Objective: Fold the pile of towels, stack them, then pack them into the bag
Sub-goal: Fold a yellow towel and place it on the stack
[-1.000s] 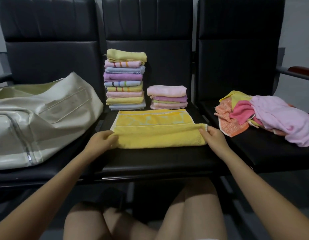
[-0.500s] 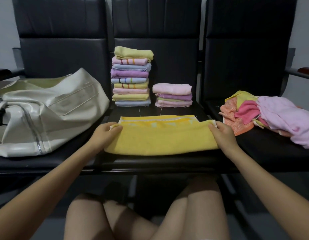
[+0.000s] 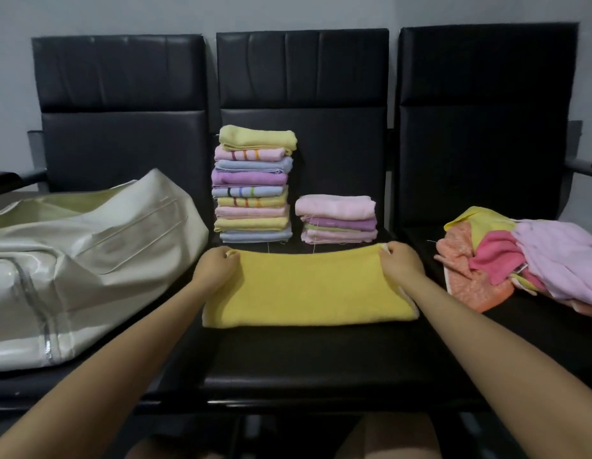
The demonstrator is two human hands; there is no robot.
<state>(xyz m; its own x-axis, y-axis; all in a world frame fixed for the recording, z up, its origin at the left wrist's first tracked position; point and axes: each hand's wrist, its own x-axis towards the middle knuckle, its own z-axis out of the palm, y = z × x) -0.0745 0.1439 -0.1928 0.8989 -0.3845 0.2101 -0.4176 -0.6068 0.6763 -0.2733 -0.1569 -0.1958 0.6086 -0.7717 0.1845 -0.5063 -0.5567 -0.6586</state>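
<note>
Yellow towel (image 3: 308, 289) gets pinched at its far corners, left hand (image 3: 215, 265) and right hand (image 3: 400, 263) each gripping one, probably to square the fold. Folded stacks (image 3: 253, 183) sit just beyond both hands.

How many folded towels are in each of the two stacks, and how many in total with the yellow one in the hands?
Tall stack: 9
Short stack: 4
Yellow towel, gripped at its far corners by the left hand and the right hand: 1
Total: 14
</note>
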